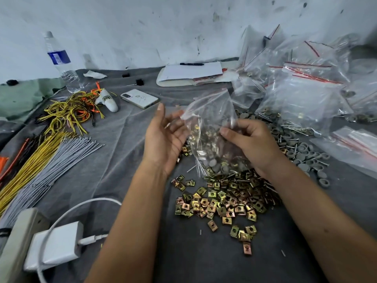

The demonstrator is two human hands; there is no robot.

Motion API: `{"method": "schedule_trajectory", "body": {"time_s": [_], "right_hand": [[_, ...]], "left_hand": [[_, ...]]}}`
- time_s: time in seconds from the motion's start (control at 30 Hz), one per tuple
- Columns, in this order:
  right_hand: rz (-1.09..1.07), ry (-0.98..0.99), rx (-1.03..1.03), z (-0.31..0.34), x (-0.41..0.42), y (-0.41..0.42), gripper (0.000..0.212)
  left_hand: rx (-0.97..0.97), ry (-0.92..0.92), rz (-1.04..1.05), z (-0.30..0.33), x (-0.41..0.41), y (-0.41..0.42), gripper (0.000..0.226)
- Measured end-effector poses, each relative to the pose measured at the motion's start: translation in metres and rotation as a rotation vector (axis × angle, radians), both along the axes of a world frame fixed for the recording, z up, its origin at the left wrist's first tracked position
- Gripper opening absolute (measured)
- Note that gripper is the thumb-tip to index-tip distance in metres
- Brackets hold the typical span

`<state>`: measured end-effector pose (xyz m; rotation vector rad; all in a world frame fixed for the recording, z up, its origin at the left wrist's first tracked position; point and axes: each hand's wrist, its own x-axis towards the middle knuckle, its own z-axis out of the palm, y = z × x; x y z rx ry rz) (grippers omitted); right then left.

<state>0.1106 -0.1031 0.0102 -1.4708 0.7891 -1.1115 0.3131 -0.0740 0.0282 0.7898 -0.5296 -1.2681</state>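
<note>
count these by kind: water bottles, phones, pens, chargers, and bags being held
water bottle: 1
phone: 1
pen: 1
charger: 1
clear bag, held up: 1
total: 5

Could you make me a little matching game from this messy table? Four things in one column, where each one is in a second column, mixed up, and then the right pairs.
Things
1. bag
2. bottle
3. pen
4. clips

Places
A. lying on the white paper
B. heaped on the grey cloth, below the bag
C. standing at the far left, near the wall
D. held up above the cloth by the right hand

Pairs: 1-D, 2-C, 3-A, 4-B
</note>
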Motion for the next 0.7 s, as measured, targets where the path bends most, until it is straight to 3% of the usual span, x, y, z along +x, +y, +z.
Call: {"method": "schedule_trajectory", "body": {"time_s": [0.1, 0.2, 0.3, 0.5, 0.7], "right_hand": [[-0.039, 0.02, -0.017, -0.003, -0.001, -0.003, 0.017], [-0.016, 0.016, -0.013, -0.001, -0.001, -0.002, 0.014], [0.006, 0.032, -0.004, -0.001, -0.002, -0.001, 0.012], [0.043, 0.059, -0.012, 0.0, 0.0, 0.0, 0.009], [0.028, 0.076, -0.05, 0.0, -0.003, -0.002, 0.015]], "left_hand": [[0.008, -0.181, 0.07, -0.018, -0.001, -0.004, 0.041], [0.0, -0.303, 0.141, -0.022, -0.004, -0.005, 0.01], [-0.011, -0.35, 0.173, -0.024, -0.005, -0.005, 0.022], [-0.072, -0.35, 0.196, -0.02, -0.005, -0.007, 0.012], [-0.192, -0.452, 0.371, -0.01, -0.001, -0.005, 0.012]]}}
